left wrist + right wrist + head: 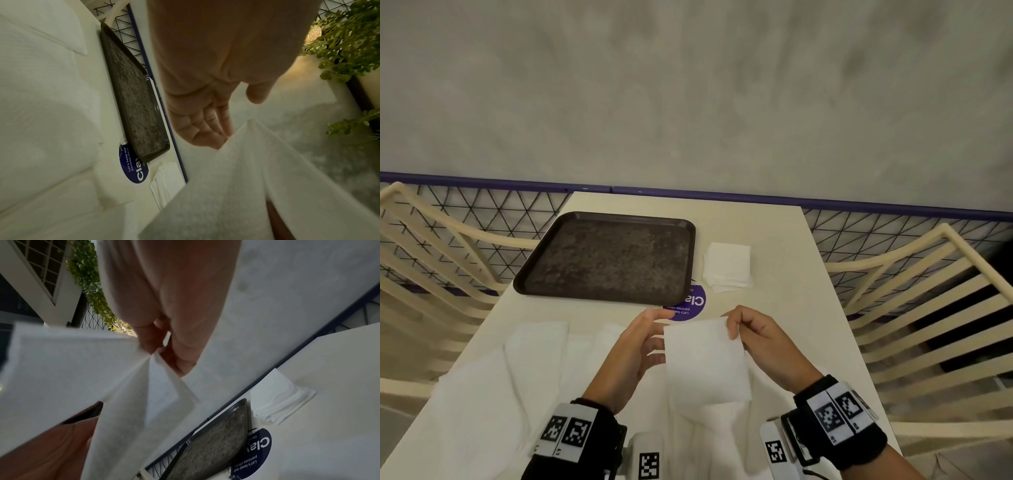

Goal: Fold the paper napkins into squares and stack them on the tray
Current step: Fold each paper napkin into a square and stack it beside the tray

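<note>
Two bare hands are raised above a pale table [784, 240], with one white napkin [705, 363] hanging between them. The right hand [760, 337] pinches the napkin's upper right corner between thumb and curled fingers, wrist angled inward. The left hand [637, 346] is released, its fingers straight and relaxed, the fingertips just touching the napkin's left edge; it grasps nothing.

Both wrists wear black bands with square printed markers. Under the forearms, more unfolded white napkins [493, 370] lie spread on the near part of the table.

Farther away sits a dark speckled tray [606, 255] with nothing on it. Just to its right rests a small stack of folded napkins [727, 267]. A round purple sticker [691, 305] lies partly under the tray's near right corner.

The right wrist view shows the pinch close up, the napkin's layers splitting apart below the fingers [148, 340]. The left wrist view shows the open palm [203, 104] from behind. Both wrist views show green leafy plants [345, 42], which the head view does not.
</note>
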Demonstrator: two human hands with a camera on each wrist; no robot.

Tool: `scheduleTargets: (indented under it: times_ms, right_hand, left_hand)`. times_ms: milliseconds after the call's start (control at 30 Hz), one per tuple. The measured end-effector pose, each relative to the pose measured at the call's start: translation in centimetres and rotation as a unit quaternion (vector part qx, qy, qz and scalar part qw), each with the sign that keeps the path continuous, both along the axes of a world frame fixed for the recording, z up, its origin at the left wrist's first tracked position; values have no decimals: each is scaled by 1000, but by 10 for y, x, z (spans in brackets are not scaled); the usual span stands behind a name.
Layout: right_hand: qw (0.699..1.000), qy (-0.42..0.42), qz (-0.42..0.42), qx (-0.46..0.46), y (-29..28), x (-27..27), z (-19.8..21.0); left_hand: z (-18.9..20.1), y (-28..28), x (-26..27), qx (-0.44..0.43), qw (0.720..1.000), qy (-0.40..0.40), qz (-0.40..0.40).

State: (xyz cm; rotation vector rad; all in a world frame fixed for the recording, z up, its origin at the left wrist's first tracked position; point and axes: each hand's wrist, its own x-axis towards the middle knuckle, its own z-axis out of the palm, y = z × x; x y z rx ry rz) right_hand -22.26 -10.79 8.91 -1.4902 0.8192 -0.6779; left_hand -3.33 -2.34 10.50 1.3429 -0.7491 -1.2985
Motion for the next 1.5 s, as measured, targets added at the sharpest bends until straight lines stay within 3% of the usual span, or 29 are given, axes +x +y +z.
scheduleTargets:
  times_ms: [167,367,467,533,633,700,833,967,1067,1367,1500]
  right_hand:
    - [999,1,27,27,4,1,3]
    - [999,13,44,-9,6,-2,6]
    - [996,-30,78,34,5,-8,13]
    - [994,-41,94,43,4,-8,18]
    - [996,45,65,-41,6,0,21]
    - [986,106,51,-121,8,6,20]
    - [971,120,28,-206,12,12,16]
    - [940,151,42,-302,14,13,17]
    - [931,178,37,-317,14,10,16]
    - [950,175,-6,-260,13,-5,19]
    - [949,180,-1,-258,11,-10,19]
  left_hand:
    - [-1,-2,-3,2,999,-45,3]
    - [-1,-3,-1,-42,996,-73,30]
    - [0,-2,1,-83,986,-145,23]
    - [-1,0,3,-130,962,-241,12]
    - [-1,3,4,-200,914,-354,-12]
    - [0,2,2,-229,889,-395,-30]
    - [2,3,-2,-258,855,-445,-69]
    - [-1,3,-2,-252,849,-459,-75]
    - [-3,3,2,-243,841,-479,-58]
    - [-7,5,6,-218,885,-412,2]
    - [-9,4,11,-211,879,-428,-3]
